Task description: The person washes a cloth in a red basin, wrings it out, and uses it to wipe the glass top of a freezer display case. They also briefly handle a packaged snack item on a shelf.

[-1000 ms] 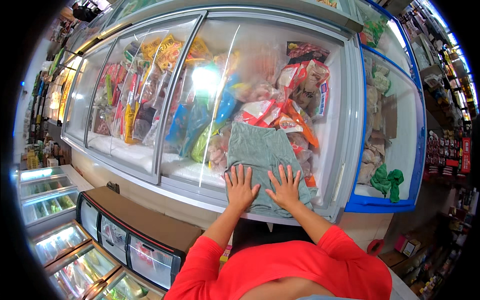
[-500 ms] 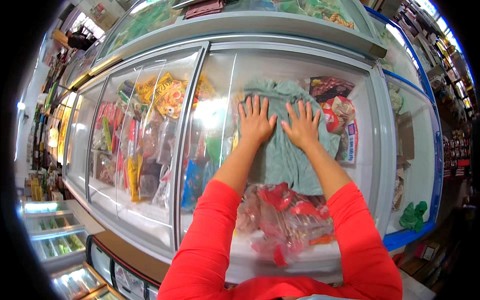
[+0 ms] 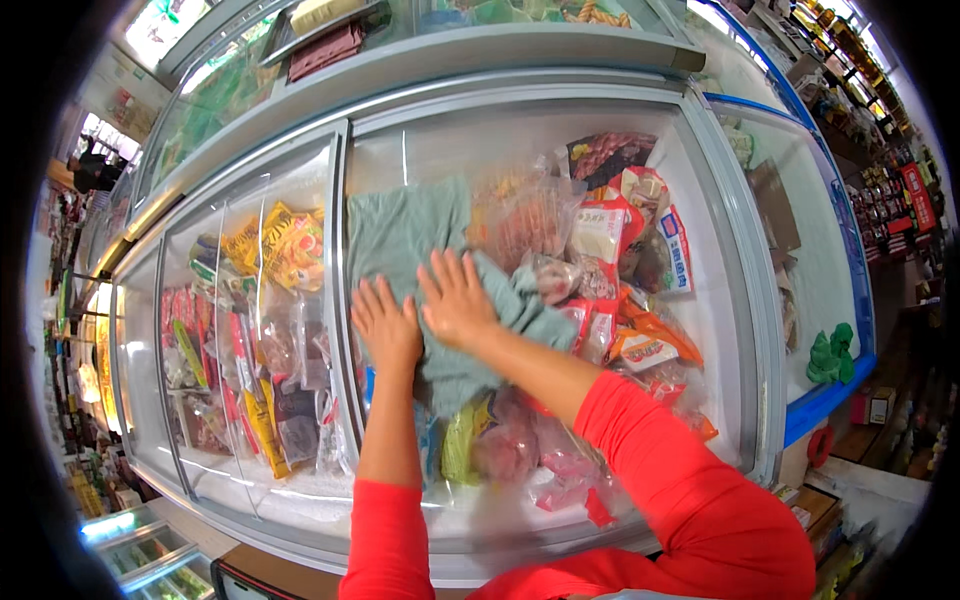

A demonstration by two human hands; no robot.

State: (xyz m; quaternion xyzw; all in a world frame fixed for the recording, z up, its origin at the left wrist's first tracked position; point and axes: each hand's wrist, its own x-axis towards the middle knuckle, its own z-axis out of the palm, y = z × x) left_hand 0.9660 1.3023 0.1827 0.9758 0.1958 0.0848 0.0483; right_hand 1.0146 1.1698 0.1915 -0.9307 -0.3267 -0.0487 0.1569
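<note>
Left grip (image 3: 390,330) and right grip (image 3: 459,306), both splayed, lie flat on rumpled grey-green cloth (image 3: 412,228)

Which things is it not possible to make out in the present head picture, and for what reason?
Head view, all four:
Whatever lies below the grey-green cloth: the cloth covers it.
Palms of the left hand and right hand: turned down, hidden by the backs of the hands.
Brown-topped cabinet: cut off by the lower edge.
Shelf goods at far right: too small to identify.
</note>
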